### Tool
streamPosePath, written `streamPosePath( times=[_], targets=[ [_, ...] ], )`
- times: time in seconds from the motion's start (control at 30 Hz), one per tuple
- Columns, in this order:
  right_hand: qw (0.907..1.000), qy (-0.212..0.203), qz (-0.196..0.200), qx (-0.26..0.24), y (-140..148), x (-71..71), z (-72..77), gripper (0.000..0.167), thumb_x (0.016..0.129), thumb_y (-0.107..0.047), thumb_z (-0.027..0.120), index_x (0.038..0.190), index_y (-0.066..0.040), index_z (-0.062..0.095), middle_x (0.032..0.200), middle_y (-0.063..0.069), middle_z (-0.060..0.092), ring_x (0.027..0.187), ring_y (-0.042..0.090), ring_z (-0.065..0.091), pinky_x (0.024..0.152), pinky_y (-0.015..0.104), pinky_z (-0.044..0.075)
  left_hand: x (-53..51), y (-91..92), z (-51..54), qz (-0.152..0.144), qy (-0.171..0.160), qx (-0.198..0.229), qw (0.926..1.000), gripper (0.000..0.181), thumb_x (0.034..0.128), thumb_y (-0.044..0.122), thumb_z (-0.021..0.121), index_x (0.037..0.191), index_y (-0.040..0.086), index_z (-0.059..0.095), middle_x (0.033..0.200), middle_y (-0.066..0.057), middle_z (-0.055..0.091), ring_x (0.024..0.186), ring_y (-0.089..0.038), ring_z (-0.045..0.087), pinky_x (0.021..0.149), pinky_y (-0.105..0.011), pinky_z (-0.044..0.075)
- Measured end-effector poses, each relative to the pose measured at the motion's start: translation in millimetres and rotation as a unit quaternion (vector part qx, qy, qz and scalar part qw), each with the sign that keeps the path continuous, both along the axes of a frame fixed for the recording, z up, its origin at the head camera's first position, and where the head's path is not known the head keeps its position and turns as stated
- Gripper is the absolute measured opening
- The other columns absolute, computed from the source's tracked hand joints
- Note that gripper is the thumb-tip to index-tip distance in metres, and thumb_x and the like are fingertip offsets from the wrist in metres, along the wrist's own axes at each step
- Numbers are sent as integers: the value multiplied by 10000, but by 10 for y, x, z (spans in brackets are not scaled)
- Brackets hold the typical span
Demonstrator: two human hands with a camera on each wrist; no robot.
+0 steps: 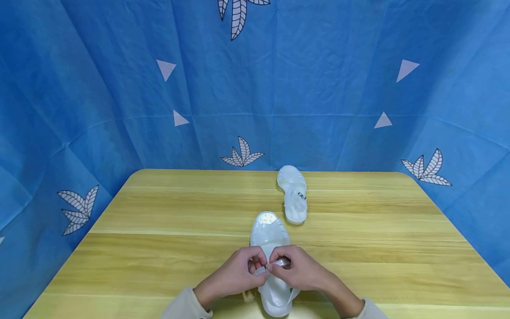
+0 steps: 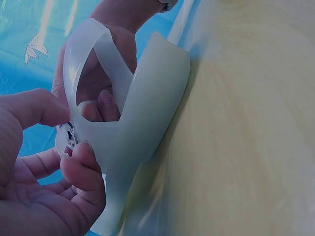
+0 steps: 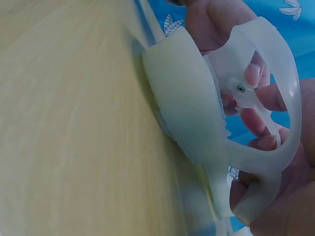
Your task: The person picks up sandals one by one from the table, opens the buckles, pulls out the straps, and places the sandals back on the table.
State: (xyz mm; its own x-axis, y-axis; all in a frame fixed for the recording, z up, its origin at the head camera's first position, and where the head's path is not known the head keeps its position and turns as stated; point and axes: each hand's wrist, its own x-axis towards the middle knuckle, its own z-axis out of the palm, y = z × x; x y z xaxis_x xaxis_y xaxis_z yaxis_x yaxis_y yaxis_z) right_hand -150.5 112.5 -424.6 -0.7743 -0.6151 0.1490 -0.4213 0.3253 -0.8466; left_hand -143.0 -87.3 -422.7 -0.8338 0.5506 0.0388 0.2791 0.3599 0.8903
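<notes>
A whitish translucent sandal (image 1: 268,232) lies on the table near its front edge, its toe end pointing away from me. Both hands meet over its straps. My left hand (image 1: 241,271) pinches a strap end by a shiny metal buckle (image 2: 69,137). From the other side my right hand (image 1: 298,268) pinches the strap (image 3: 290,113) between thumb and fingers. A small metal rivet (image 3: 240,89) shows on the strap in the right wrist view. Whether the strap passes through the buckle is hidden by the fingertips.
A matching sandal (image 1: 295,195) with a metal buckle lies farther back, slightly to the right, by the table's far edge. Blue cloth (image 1: 318,66) with printed leaves and triangles hangs behind and beside the wooden table (image 1: 159,248).
</notes>
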Motion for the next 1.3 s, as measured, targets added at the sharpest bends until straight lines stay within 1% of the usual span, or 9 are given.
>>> streamPosePath(
  times=[0.1, 0.27, 0.53, 0.67, 0.8, 0.97, 1.13, 1.2, 1.3],
  targets=[
    [10000, 30, -46, 66, -2, 4, -1, 108, 874, -150, 622, 768, -133, 612, 725, -85, 549, 678, -7, 485, 580, 180, 439, 2, 2, 1, -17, -7, 19, 10000, 136, 753, 46, 680, 827, 98, 578, 713, 38, 498, 578, -22, 430, 551, -172, 402],
    [9995, 106, -127, 260, -3, -2, -19, 155, 869, -152, 620, 719, -149, 579, 632, -136, 455, 587, -41, 408, 503, 147, 360, 2, 6, -5, -18, 6, -2, 10000, 130, 760, 46, 678, 819, 98, 574, 727, 43, 502, 569, -17, 423, 537, -163, 387],
    [9989, 142, -207, 388, -13, 4, -20, 211, 870, -181, 617, 671, -148, 557, 575, -145, 386, 542, -48, 362, 466, 139, 302, 4, 4, -12, -10, 40, -5, 10000, 125, 766, 50, 681, 817, 99, 576, 742, 38, 512, 585, -17, 432, 536, -161, 385],
    [9990, 109, -232, 361, -16, 8, -13, 215, 871, -189, 611, 667, -137, 567, 576, -129, 380, 550, -33, 365, 459, 151, 309, 3, 2, -6, -3, 18, 2, 10000, 125, 770, 58, 684, 813, 99, 574, 735, 26, 511, 576, -21, 424, 528, -161, 376],
    [9984, 145, -294, 451, -17, 12, -19, 228, 874, -200, 612, 657, -152, 562, 566, -128, 352, 551, -29, 351, 468, 154, 313, 3, 0, -6, -12, -5, 34, 10000, 119, 775, 64, 683, 817, 93, 575, 738, 19, 513, 577, -22, 422, 529, -160, 374],
    [9962, 310, -462, 663, -5, 13, -48, 317, 873, -254, 630, 606, -159, 486, 547, -131, 312, 556, -27, 331, 493, 154, 310, 2, -3, -15, -9, -115, 71, 9999, 117, 781, 72, 680, 824, 90, 573, 724, 23, 499, 558, -26, 410, 521, -159, 365],
    [9960, 405, -491, 624, 7, -1, -74, 352, 867, -276, 644, 595, -151, 458, 542, -126, 294, 563, -26, 323, 504, 151, 305, 4, -3, -28, 44, -186, 49, 9998, 121, 787, 78, 683, 824, 100, 570, 704, 29, 485, 543, -33, 403, 513, -159, 359],
    [9960, 436, -471, 629, 8, -7, -72, 335, 863, -272, 648, 599, -162, 473, 551, -128, 310, 570, -25, 336, 510, 151, 316, 3, -5, -24, 46, -159, 41, 9999, 124, 786, 80, 686, 822, 103, 569, 707, 31, 488, 548, -32, 408, 517, -160, 362],
    [9958, 523, -435, 619, 6, -13, -55, 254, 858, -260, 656, 645, -193, 535, 616, -137, 417, 623, -11, 416, 554, 166, 386, 0, -8, -15, 24, -121, 56, 9999, 122, 785, 77, 686, 821, 102, 571, 716, 32, 497, 558, -27, 417, 526, -161, 372]
  ],
)
